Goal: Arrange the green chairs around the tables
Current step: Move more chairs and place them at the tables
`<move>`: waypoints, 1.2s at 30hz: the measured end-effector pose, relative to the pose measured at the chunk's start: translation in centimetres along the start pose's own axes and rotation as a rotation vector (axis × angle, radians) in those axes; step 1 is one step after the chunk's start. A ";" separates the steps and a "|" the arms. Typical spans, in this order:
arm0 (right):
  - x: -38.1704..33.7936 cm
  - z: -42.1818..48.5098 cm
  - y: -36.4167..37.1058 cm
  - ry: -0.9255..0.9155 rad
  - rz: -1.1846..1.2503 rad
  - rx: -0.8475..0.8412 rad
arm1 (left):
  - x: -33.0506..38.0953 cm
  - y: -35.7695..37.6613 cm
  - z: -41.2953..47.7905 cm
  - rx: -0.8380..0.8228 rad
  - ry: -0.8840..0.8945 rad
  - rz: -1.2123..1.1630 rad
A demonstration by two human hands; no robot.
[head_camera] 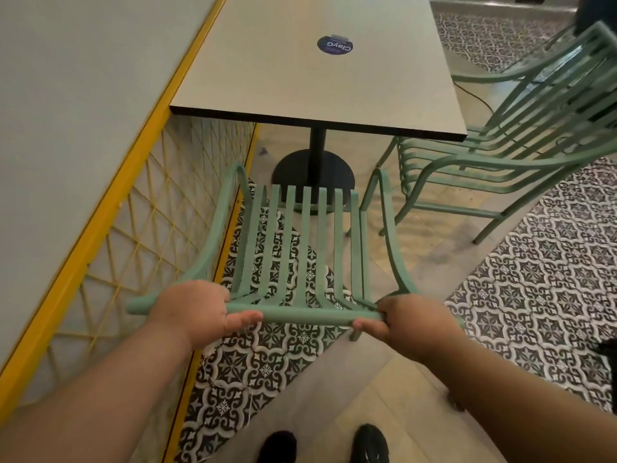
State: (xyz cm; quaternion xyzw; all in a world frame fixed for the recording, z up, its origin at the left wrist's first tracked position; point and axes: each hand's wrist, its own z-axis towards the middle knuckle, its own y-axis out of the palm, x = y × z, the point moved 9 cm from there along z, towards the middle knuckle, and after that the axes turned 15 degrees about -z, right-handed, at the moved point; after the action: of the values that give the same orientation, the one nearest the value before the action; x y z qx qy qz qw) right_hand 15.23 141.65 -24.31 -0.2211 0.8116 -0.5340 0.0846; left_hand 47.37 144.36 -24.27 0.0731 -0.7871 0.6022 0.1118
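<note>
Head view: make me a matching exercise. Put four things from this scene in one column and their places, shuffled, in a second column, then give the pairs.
Things
1. near green chair
2. far green chair
3. round sticker
4. yellow lattice panel

Places
A. on top of the table
B. at the table's right side
C. along the left edge of the floor
D. at the table's near edge, top rail gripped by the left hand and right hand

Pairs: 1-D, 2-B, 3-A, 4-C
</note>
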 end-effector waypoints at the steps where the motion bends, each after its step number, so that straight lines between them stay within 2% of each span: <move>1: 0.2 0.5 -0.4 -0.001 -0.001 0.010 | 0.0 -0.3 0.6 0.008 0.007 0.004; 13: 2.1 6.9 -3.2 0.002 0.009 0.100 | -1.0 -2.6 7.7 0.083 0.095 0.044; 26: 4.4 14.7 -6.5 0.033 0.000 0.157 | -3.3 -5.3 16.2 0.133 0.097 0.063; 36: 4.3 17.7 -7.3 0.017 0.009 0.178 | -4.7 -6.7 19.5 0.106 0.107 0.092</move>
State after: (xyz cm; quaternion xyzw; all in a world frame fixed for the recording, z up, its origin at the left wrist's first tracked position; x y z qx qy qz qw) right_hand 19.95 122.62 -24.66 -0.2043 0.7627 -0.6055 0.0995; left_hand 51.82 123.76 -24.15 0.0102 -0.7496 0.6505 0.1217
